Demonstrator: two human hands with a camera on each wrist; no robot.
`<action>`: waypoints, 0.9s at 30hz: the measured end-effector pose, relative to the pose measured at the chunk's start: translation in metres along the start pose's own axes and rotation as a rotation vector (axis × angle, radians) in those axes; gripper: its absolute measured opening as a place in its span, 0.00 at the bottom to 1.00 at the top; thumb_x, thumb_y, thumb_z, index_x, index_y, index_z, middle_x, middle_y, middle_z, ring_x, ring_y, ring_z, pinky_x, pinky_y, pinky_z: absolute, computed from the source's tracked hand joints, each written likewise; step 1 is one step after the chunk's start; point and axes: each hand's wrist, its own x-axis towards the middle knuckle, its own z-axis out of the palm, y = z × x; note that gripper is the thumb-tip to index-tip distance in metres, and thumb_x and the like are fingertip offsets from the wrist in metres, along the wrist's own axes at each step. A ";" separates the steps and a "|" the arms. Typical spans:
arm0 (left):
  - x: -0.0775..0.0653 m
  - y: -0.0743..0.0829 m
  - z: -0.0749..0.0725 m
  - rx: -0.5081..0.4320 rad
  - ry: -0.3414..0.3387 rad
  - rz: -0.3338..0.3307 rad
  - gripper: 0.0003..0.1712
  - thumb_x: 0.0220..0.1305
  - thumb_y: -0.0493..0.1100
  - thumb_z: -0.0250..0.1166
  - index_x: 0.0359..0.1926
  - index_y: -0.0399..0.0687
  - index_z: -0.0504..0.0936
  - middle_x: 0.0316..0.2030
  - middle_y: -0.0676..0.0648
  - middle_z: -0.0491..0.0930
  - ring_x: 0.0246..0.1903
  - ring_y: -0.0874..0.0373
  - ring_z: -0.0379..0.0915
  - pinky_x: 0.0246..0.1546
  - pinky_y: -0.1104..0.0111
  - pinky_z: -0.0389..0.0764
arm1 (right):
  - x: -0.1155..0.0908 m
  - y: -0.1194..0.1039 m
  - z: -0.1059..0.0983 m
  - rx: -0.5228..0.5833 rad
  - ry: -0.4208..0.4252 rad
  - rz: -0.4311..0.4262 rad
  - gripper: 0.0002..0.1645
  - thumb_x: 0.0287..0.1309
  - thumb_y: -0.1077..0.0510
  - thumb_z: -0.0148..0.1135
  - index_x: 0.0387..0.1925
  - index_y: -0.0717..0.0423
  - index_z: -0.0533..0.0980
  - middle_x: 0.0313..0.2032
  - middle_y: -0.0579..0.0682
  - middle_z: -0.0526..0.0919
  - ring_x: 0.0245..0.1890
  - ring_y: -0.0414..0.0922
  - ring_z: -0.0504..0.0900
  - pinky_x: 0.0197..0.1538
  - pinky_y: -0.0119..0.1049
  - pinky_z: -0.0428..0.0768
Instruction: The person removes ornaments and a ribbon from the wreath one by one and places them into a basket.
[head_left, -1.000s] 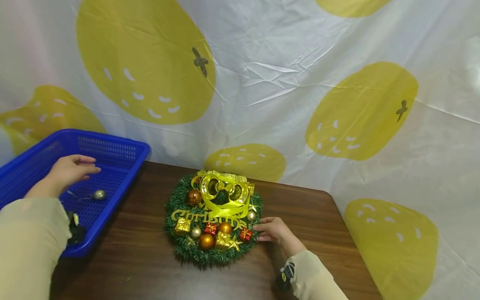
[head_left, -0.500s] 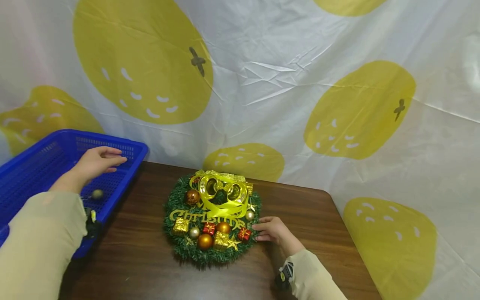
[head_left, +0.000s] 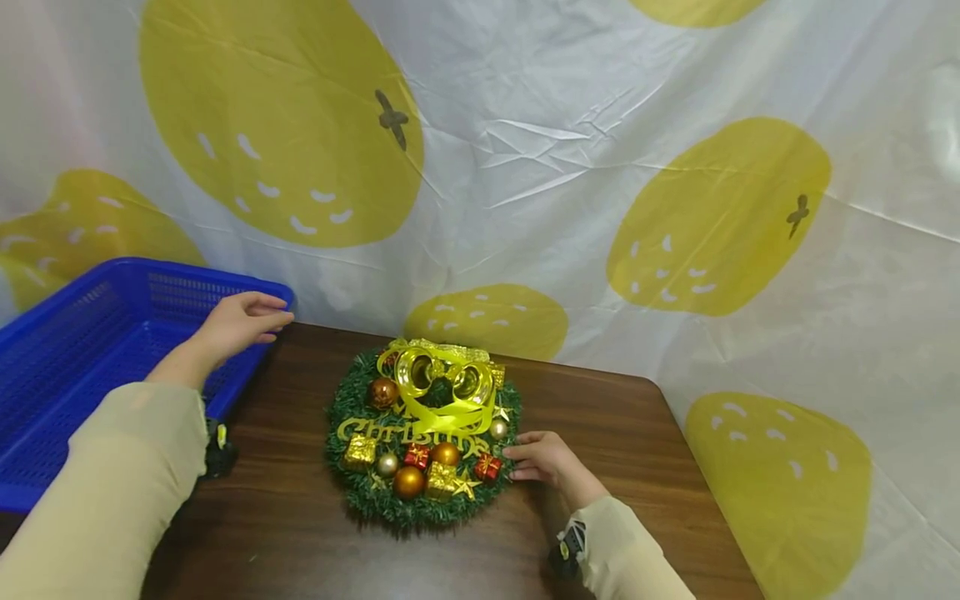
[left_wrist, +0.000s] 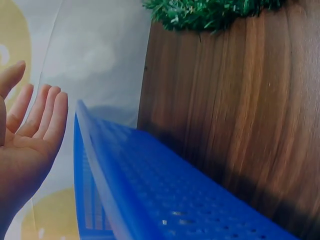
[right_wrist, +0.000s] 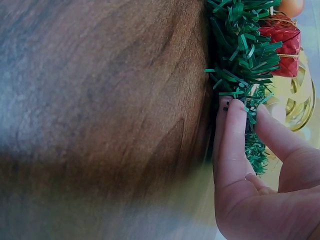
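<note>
A green tinsel Christmas wreath [head_left: 352,492] lies on the table, decked with gold bells [head_left: 416,372], yellow ribbon, baubles, small gift boxes and gold "Christmas" lettering. My right hand [head_left: 551,458] is at its right edge; in the right wrist view the thumb and fingers [right_wrist: 233,145] pinch the green tinsel from both sides. My left hand [head_left: 236,327] hovers over the right rim of the blue basket [head_left: 127,265], holding nothing. Its fingers look loosely extended in the left wrist view, beside the basket's rim. Part of the basket's inside is hidden behind the left arm.
The brown wooden table [head_left: 615,450] ends at the back against a white curtain [head_left: 540,183] printed with yellow fruit. The basket stands at the left, its wall between the left hand and the table.
My left hand has moved right, from over the basket's inside to its right rim. The silver-gold bauble in the basket is now hidden behind the left arm. The right hand stays put.
</note>
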 end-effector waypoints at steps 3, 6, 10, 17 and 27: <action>0.003 0.001 0.007 -0.002 -0.009 0.012 0.34 0.67 0.48 0.56 0.63 0.27 0.61 0.56 0.27 0.70 0.42 0.60 0.77 0.48 0.66 0.80 | 0.000 0.000 0.000 -0.003 -0.005 0.001 0.34 0.56 0.70 0.59 0.61 0.80 0.58 0.33 0.55 0.77 0.25 0.43 0.80 0.30 0.34 0.84; 0.005 0.005 0.014 0.003 -0.017 0.029 0.33 0.67 0.48 0.56 0.63 0.27 0.61 0.57 0.27 0.70 0.51 0.45 0.74 0.51 0.60 0.79 | 0.000 0.000 0.000 -0.003 -0.002 0.004 0.34 0.56 0.70 0.59 0.61 0.80 0.58 0.33 0.55 0.77 0.25 0.43 0.79 0.30 0.34 0.84; 0.000 0.016 0.024 0.013 -0.057 0.030 0.34 0.68 0.50 0.54 0.65 0.29 0.60 0.59 0.27 0.66 0.54 0.39 0.70 0.54 0.57 0.76 | 0.000 -0.001 0.000 -0.006 0.002 0.007 0.33 0.56 0.70 0.59 0.60 0.80 0.58 0.32 0.54 0.76 0.24 0.42 0.79 0.30 0.33 0.84; 0.003 0.019 0.044 -0.017 -0.078 0.032 0.34 0.68 0.52 0.54 0.64 0.32 0.62 0.60 0.29 0.66 0.55 0.37 0.69 0.55 0.54 0.74 | 0.002 0.002 0.000 -0.001 0.003 0.008 0.34 0.56 0.70 0.59 0.61 0.80 0.58 0.37 0.60 0.78 0.26 0.44 0.80 0.30 0.33 0.84; 0.009 0.015 0.075 -0.066 -0.089 0.041 0.33 0.67 0.53 0.56 0.63 0.34 0.64 0.59 0.31 0.68 0.55 0.39 0.70 0.56 0.54 0.74 | 0.003 0.002 -0.001 0.003 -0.005 0.003 0.34 0.56 0.70 0.59 0.61 0.80 0.58 0.39 0.62 0.78 0.28 0.44 0.81 0.30 0.33 0.84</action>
